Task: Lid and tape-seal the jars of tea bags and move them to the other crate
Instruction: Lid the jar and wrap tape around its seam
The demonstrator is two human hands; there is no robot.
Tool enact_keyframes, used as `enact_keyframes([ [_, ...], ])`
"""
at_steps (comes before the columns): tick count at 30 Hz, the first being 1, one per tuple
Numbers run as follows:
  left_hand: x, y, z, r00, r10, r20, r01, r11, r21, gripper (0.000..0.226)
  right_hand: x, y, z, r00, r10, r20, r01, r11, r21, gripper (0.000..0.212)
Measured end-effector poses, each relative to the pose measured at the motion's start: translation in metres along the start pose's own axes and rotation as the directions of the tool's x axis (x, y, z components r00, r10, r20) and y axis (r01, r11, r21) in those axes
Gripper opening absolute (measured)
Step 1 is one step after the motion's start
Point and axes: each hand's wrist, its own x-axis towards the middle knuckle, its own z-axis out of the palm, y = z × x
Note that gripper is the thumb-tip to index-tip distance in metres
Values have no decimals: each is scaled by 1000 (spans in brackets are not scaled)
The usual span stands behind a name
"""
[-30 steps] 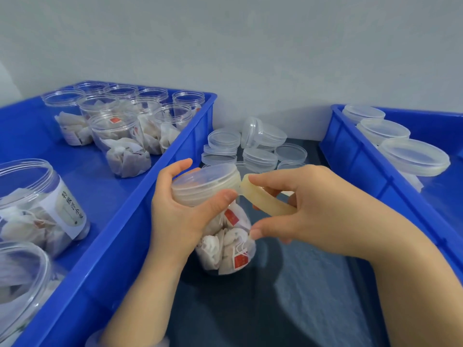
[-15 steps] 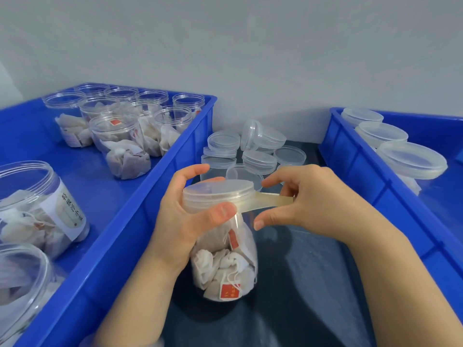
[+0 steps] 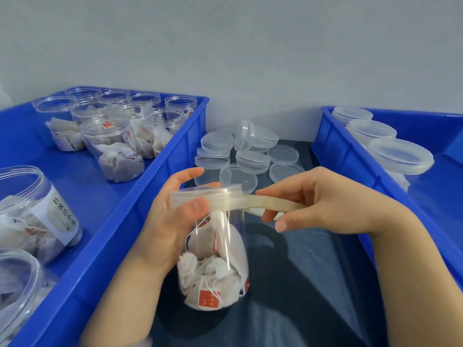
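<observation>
A clear jar of tea bags (image 3: 215,266) stands upright on the dark table between two blue crates, with a clear lid (image 3: 208,194) on it. My left hand (image 3: 172,221) grips the jar near the top, thumb pressing tape against the lid's edge. My right hand (image 3: 323,199) pinches a roll of translucent tape (image 3: 273,204), and a strip runs taut from the roll to the lid rim. The left crate (image 3: 140,196) holds several open jars of tea bags (image 3: 117,146). The right crate (image 3: 345,156) holds lidded jars (image 3: 398,156).
Several loose clear lids (image 3: 250,156) lie in a heap on the table behind the jar, against the grey wall. Large open jars (image 3: 32,211) stand in the near left corner of the left crate. The crate walls flank the jar closely on both sides.
The jar went from tilted to upright and moved nearer me. My right hand drew the tape roll away to the right, stretching a longer strip off the lid rim.
</observation>
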Motion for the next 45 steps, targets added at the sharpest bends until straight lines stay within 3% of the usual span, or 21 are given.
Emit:
enact_keyframes([
  [4, -2, -2, 7, 999, -29, 44, 27, 999, 25, 106, 13, 3, 11, 974, 112, -196, -183, 898, -400, 19],
  [7, -4, 1, 6, 999, -42, 26, 45, 987, -152, 107, 20, 13, 13, 954, 192, -231, -288, 801, -524, 10],
  [13, -1, 3, 8, 999, 8, 33, -5, 996, -87, 110, 25, 24, 20, 936, 349, -31, -312, 789, -530, 55],
  [15, 2, 2, 8, 999, 35, 17, -34, 998, -60, 111, 27, 22, 20, 963, 263, -52, -255, 840, -480, 44],
  [16, 3, 1, 7, 999, 49, 11, -48, 998, -45, 110, 26, 20, 18, 979, 160, -130, -199, 894, -401, 36],
  [18, 1, 0, 5, 998, 61, 18, -61, 998, 7, 103, 21, 14, 11, 946, -26, -324, -19, 990, -137, 42],
  [19, 0, 0, 5, 998, 60, 19, -61, 997, 36, 102, 18, 10, 8, 932, -86, -353, 104, 994, 33, 43],
  [21, -1, -3, 4, 998, 65, 4, -65, 995, 79, 102, 11, 0, 8, 950, -189, -250, 262, 917, 301, 21],
  [22, -1, -4, 4, 997, 72, -7, -71, 993, 97, 102, 8, -5, 10, 956, -224, -189, 278, 897, 344, 11],
  [24, 0, -5, 7, 995, 94, -23, -89, 983, 158, 100, 8, -9, 16, 968, -208, -142, 239, 935, 263, 20],
  [28, -1, -9, 13, 988, 145, -53, -126, 957, 263, 92, 12, -17, 24, 971, -133, -197, 150, 986, 73, 45],
  [35, 0, -6, 13, 952, 263, -154, -155, 853, 499, 84, 4, -26, 24, 966, -235, -112, 231, 972, -49, 12],
  [41, -2, -3, 8, 962, 226, -153, -124, 861, 494, 84, 6, -24, 26, 949, -290, -121, 292, 956, 0, 14],
  [45, -2, -4, 10, 975, 191, -116, -117, 877, 465, 67, 10, -15, 22, 945, -268, -189, 279, 960, 31, 17],
])
